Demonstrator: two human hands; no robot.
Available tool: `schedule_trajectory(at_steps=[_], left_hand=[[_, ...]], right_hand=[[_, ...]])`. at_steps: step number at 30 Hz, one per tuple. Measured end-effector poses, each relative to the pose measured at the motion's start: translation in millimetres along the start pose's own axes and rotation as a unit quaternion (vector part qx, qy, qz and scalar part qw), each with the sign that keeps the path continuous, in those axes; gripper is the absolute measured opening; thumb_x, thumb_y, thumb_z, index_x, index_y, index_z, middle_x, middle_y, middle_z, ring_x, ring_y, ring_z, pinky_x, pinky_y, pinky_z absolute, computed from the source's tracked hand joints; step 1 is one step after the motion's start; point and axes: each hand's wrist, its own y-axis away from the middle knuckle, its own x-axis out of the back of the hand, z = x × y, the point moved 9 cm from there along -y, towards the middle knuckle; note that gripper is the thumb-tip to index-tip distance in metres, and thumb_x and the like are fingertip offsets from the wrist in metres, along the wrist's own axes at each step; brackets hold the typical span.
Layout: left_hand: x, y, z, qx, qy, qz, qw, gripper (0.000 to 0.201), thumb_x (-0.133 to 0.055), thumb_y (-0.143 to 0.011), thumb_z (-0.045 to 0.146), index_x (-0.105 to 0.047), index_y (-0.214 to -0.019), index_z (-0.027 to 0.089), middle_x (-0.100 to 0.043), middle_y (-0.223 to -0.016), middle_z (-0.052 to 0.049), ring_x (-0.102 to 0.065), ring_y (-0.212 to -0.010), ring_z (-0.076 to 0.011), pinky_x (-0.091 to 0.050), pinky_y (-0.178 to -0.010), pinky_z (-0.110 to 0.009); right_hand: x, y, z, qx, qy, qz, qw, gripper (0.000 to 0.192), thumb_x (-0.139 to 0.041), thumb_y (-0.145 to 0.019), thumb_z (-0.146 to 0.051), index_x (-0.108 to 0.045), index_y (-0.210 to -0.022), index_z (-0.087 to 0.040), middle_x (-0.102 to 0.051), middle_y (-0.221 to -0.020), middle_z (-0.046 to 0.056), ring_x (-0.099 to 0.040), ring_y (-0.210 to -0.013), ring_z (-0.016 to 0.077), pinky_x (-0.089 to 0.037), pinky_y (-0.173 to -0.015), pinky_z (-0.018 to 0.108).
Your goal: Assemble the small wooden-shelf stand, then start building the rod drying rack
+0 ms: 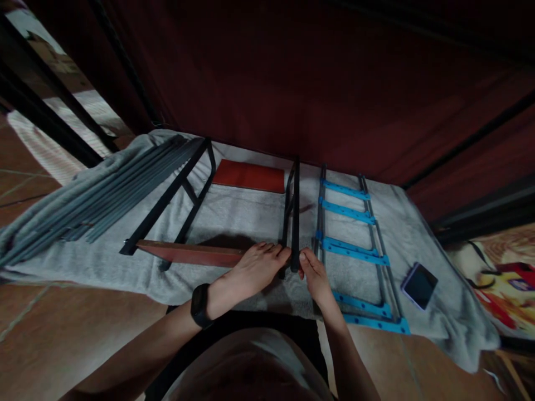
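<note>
At the centre of the frame, the left hand [259, 267] lay closed over the end of a red-brown board [190, 253], its grip holding the board against a black metal frame [295, 223]. The right hand [314, 274] pinched that frame's near end. Both rested on a grey blanket [234, 214]; a blue-runged rack [355, 250] lay at right.

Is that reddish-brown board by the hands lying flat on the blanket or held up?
Held up. The board sits off the grey blanket, casting a shadow beneath; the left hand presses its end against the black frame.
</note>
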Motion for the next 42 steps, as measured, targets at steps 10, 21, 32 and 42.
schedule_trajectory(at_steps=[10,21,32,42], left_hand=[[5.8,-0.5,-4.3,0.019,0.011,-0.024,0.999,0.024,-0.044,-0.098,0.023,-0.057,-0.118,0.022,-0.069,-0.102,-0.005,-0.066,-0.092,-0.0210,-0.046,-0.085,-0.036],[0.7,-0.5,-5.5,0.013,0.001,-0.029,0.999,0.025,-0.044,-0.097,0.022,-0.057,-0.118,0.021,-0.070,-0.102,-0.005,-0.066,-0.091,-0.0210,-0.046,-0.086,-0.036],[1.4,1.3,-7.4,0.017,-0.009,-0.022,1.000,0.026,-0.044,-0.098,0.024,-0.057,-0.120,0.022,-0.070,-0.103,-0.005,-0.066,-0.092,-0.0213,-0.046,-0.086,-0.037],[2.0,0.7,-6.2,0.019,-0.009,-0.024,0.999,0.025,-0.044,-0.098,0.024,-0.058,-0.118,0.022,-0.070,-0.099,-0.005,-0.066,-0.090,-0.0208,-0.046,-0.086,-0.037]], right_hand=[[6.3,9.3,-3.4,0.043,0.048,0.043,0.997,0.024,-0.039,-0.096,-0.043,-0.051,-0.102,-0.024,-0.059,-0.088,0.001,-0.057,-0.081,0.0159,-0.043,-0.074,0.029],[0.2,0.6,1.1,0.008,0.063,0.031,0.998,0.034,-0.032,-0.098,-0.050,-0.048,-0.084,-0.024,-0.043,-0.066,-0.004,-0.046,-0.060,0.0131,-0.035,-0.059,0.027],[3.7,9.7,-3.7,0.049,0.058,0.034,0.997,0.023,-0.037,-0.098,-0.041,-0.050,-0.103,-0.023,-0.056,-0.087,0.000,-0.055,-0.079,0.0145,-0.043,-0.073,0.028],[0.6,2.1,-1.6,0.011,0.086,0.022,0.996,0.031,-0.032,-0.098,-0.049,-0.050,-0.092,-0.024,-0.048,-0.070,-0.003,-0.051,-0.065,0.0142,-0.038,-0.062,0.027]])
